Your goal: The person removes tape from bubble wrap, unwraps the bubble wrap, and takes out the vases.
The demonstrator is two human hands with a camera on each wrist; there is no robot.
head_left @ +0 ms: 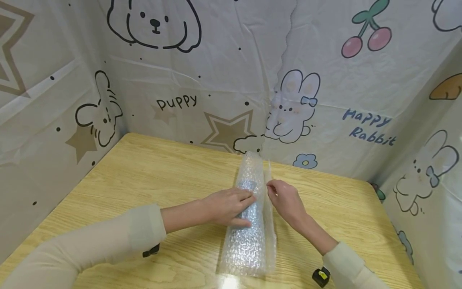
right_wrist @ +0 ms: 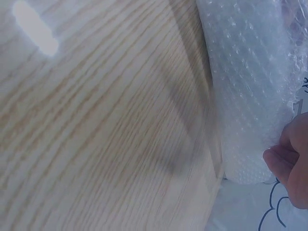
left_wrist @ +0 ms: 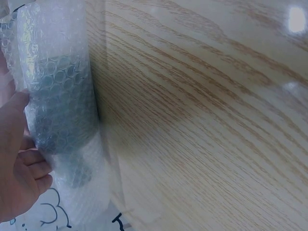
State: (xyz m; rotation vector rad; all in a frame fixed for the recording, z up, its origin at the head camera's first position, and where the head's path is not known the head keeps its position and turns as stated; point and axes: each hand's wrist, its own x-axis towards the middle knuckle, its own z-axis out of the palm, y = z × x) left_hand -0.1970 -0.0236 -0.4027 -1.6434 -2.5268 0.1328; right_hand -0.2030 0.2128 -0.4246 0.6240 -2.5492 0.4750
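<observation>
A long roll of clear bubble wrap (head_left: 245,251) lies lengthwise on the table. Inside it shows a bluish, bottle-shaped thing (left_wrist: 62,115), wide in the body and narrower toward the far end, blurred by the bubbles. My left hand (head_left: 231,205) rests across the middle of the roll, its fingers laid over the top and the thumb nearer to me. At the roll's right side, my right hand (head_left: 286,200) pinches the loose edge of the wrap between thumb and forefinger. In the right wrist view, that hand (right_wrist: 293,159) holds the wrap near its far end.
Under the roll is a pale wood-grain table (head_left: 162,172). A printed fabric drape (head_left: 223,72) with cartoon animals and stars surrounds its back and sides. A small black wrist device (head_left: 321,277) shows by the right sleeve, another dark one (head_left: 150,251) under the left sleeve.
</observation>
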